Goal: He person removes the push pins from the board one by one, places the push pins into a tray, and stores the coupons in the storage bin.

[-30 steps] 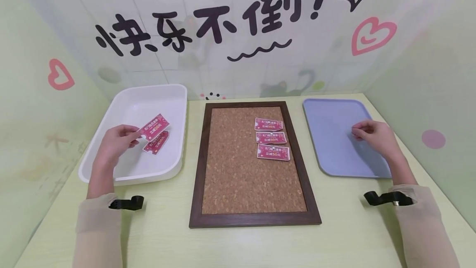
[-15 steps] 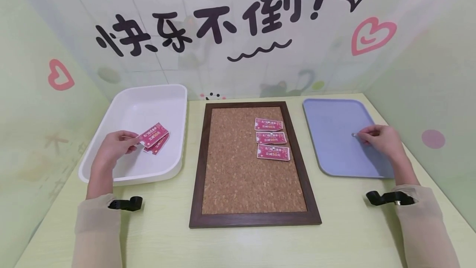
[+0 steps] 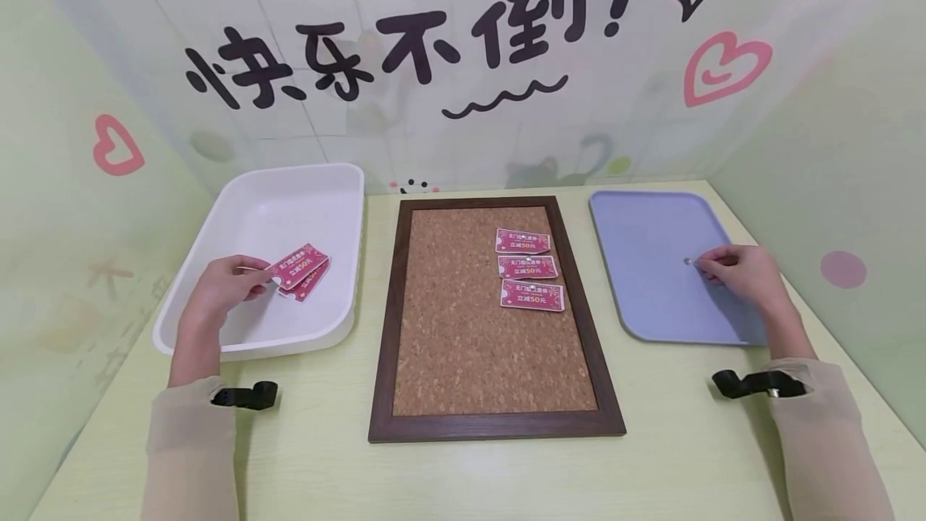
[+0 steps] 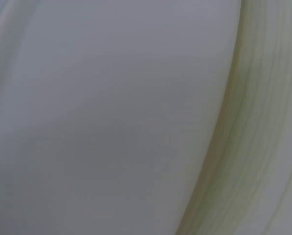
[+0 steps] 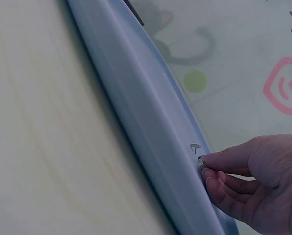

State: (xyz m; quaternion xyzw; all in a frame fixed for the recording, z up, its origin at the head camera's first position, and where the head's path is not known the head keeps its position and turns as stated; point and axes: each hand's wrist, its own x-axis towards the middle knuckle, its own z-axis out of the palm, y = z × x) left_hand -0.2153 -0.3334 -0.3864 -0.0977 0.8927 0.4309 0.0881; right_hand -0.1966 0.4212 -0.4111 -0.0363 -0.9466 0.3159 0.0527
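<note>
In the head view my left hand [image 3: 224, 292] pinches the near-left corner of a pink coupon [image 3: 300, 265] over the white bin [image 3: 289, 195]. A second pink coupon [image 3: 309, 284] lies partly beneath it. My right hand [image 3: 745, 272] is low over the blue tray [image 3: 637, 264], thumb and forefinger pinched together. A small shiny metal piece, looking like a thumbtack [image 5: 200, 159], shows between those fingertips in the right wrist view. Right beside them another thumbtack [image 5: 195, 147] stands with its point down. The left wrist view shows the bin's pale wall [image 4: 111, 98] but no hand.
A cork board [image 3: 492, 352] with a dark wooden frame lies between bin and tray. Three pink coupons [image 3: 531, 297] are in a column at its upper right, each bearing a small tack. A printed backdrop [image 3: 434, 127] rises behind the pale wooden table [image 3: 492, 481].
My left hand has lowered the coupon nearer the one beneath. My right hand has shifted slightly right, bringing a thumbtack on the tray into sight beside its fingertips.
</note>
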